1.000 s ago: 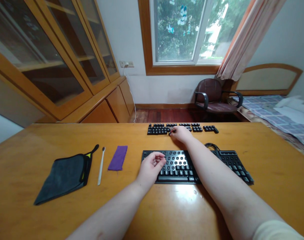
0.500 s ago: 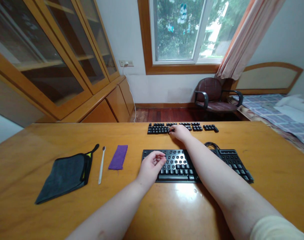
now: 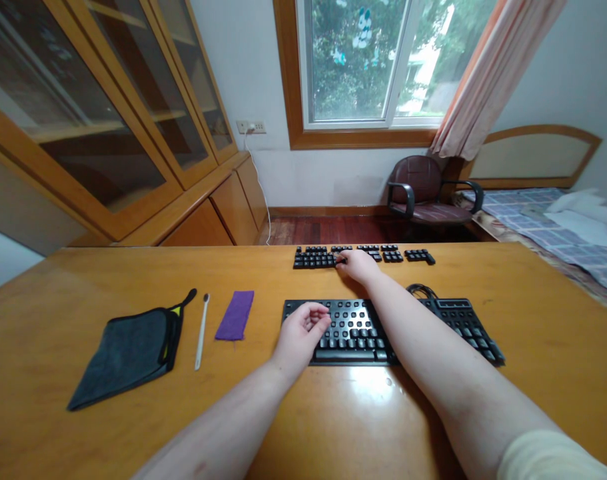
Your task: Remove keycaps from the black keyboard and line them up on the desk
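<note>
A black keyboard [image 3: 346, 360] lies on the table, with many keycaps off its upper left part so that bare switch posts show. Over its left end rests my left hand [image 3: 303, 330], fingers loosely curled, a gap between thumb and fingertips, and nothing visible in it. Beyond the keyboard, loose black keycaps [image 3: 313, 261] stand in rows near the table's far edge. My right hand [image 3: 358, 265] reaches to those rows and pinches a black keycap [image 3: 341, 261] at their near side. A thin pale strip shows by its fingertips, too small to name. My right forearm hides part of the keyboard.
To the left lie a purple cloth [image 3: 235, 315], a white toothbrush [image 3: 201, 333] with dark bristles and a folded dark grey cloth [image 3: 126, 350]. A coiled black cable [image 3: 422, 291] sits behind the keyboard. Past the wooden table [image 3: 373, 427] stands an armchair [image 3: 417, 190].
The view has shifted very slightly. Both hands keep practically the same places, the right one at the rows of keycaps and the left one over the keyboard.
</note>
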A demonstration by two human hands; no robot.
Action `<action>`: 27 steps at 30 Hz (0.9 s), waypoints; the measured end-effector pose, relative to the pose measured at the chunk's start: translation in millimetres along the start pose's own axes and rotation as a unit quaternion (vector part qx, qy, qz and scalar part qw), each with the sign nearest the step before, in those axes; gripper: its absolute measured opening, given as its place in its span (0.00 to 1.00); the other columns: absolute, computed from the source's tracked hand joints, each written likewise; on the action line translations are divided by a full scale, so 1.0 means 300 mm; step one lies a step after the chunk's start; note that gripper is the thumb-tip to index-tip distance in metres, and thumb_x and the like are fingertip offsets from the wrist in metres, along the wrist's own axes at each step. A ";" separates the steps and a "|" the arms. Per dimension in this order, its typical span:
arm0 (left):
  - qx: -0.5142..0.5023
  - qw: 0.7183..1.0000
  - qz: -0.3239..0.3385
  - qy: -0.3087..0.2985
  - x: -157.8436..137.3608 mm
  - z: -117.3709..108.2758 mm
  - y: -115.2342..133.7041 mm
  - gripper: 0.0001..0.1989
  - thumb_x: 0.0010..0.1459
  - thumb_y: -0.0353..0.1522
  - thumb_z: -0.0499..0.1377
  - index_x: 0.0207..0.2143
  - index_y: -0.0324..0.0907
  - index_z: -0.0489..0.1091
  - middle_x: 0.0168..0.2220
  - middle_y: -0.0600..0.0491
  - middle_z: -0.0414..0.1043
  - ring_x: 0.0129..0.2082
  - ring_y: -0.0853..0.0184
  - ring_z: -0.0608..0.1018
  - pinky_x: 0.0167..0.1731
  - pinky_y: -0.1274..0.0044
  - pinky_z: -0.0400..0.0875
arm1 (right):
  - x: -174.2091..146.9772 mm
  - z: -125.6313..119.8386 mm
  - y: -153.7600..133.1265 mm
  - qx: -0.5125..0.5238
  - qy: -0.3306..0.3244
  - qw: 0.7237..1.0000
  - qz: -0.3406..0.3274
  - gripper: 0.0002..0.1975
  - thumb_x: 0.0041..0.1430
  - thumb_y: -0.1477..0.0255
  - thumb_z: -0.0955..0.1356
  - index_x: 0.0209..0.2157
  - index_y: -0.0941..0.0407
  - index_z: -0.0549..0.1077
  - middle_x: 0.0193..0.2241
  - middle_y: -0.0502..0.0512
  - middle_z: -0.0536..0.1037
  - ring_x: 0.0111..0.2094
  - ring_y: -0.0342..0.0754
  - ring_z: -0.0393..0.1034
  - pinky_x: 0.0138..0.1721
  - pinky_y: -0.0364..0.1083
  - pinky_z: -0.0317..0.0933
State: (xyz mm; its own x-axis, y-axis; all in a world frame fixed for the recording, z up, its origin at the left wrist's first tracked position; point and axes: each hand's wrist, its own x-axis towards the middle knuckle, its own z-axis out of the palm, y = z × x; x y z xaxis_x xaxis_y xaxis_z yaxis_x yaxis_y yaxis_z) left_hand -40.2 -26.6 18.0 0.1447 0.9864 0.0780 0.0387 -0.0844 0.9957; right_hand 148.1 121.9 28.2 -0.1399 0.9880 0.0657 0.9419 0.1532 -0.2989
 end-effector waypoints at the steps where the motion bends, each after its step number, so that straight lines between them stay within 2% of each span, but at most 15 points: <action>1: 0.001 1.000 0.001 0.000 0.000 0.000 0.001 0.10 0.53 0.37 0.60 0.36 0.40 0.69 0.32 0.53 0.71 0.32 0.68 0.75 0.36 0.76 0.71 | -0.001 -0.002 -0.001 0.001 0.002 1.000 0.002 0.11 0.53 0.63 0.67 0.38 0.52 0.75 0.36 0.54 0.78 0.38 0.49 0.70 0.36 0.42 0.59; 5: 0.017 1.000 0.011 -0.002 0.000 0.002 0.002 0.09 0.53 0.35 0.59 0.36 0.40 0.69 0.32 0.53 0.72 0.32 0.68 0.75 0.36 0.76 0.71 | -0.005 -0.009 0.000 0.004 0.018 1.000 0.017 0.13 0.58 0.62 0.64 0.38 0.53 0.75 0.36 0.58 0.78 0.38 0.50 0.70 0.37 0.43 0.59; 11: 0.097 0.994 0.051 -0.028 -0.005 0.005 0.004 0.06 0.54 0.30 0.58 0.36 0.41 0.69 0.34 0.52 0.72 0.33 0.68 0.75 0.38 0.75 0.71 | -0.002 0.000 0.016 0.006 0.041 0.999 0.025 0.12 0.58 0.64 0.63 0.37 0.53 0.75 0.36 0.56 0.78 0.38 0.50 0.70 0.37 0.43 0.59; 16: 0.188 0.976 0.101 -0.051 -0.015 0.002 0.019 0.06 0.54 0.28 0.57 0.35 0.42 0.70 0.35 0.53 0.73 0.35 0.67 0.75 0.39 0.74 0.70 | -0.004 0.002 0.016 0.018 0.030 0.999 0.010 0.11 0.56 0.65 0.65 0.36 0.53 0.76 0.34 0.55 0.78 0.37 0.49 0.70 0.36 0.43 0.59; 21: 0.259 0.953 0.126 -0.097 -0.022 0.002 0.042 0.07 0.54 0.29 0.57 0.37 0.44 0.70 0.35 0.52 0.72 0.37 0.65 0.74 0.41 0.73 0.69 | -0.011 -0.003 0.017 0.040 0.059 0.997 0.006 0.14 0.58 0.62 0.63 0.38 0.53 0.76 0.36 0.55 0.78 0.39 0.48 0.70 0.38 0.42 0.59; 27: 0.280 0.945 0.126 -0.116 -0.024 0.005 0.043 0.07 0.54 0.31 0.56 0.37 0.45 0.70 0.36 0.52 0.72 0.38 0.64 0.73 0.41 0.72 0.68 | -0.017 -0.006 0.007 0.024 0.027 0.999 -0.005 0.10 0.55 0.64 0.66 0.36 0.51 0.76 0.34 0.53 0.78 0.36 0.48 0.70 0.36 0.42 0.59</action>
State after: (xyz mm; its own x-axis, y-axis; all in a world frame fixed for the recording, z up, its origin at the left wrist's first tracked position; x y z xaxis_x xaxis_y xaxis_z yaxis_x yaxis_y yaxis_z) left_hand -39.2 -35.2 30.2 0.4294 0.8728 0.2322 0.4806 -0.4385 0.7594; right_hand 151.4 117.1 29.0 -0.1307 0.9842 0.1191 0.9248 0.1644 -0.3432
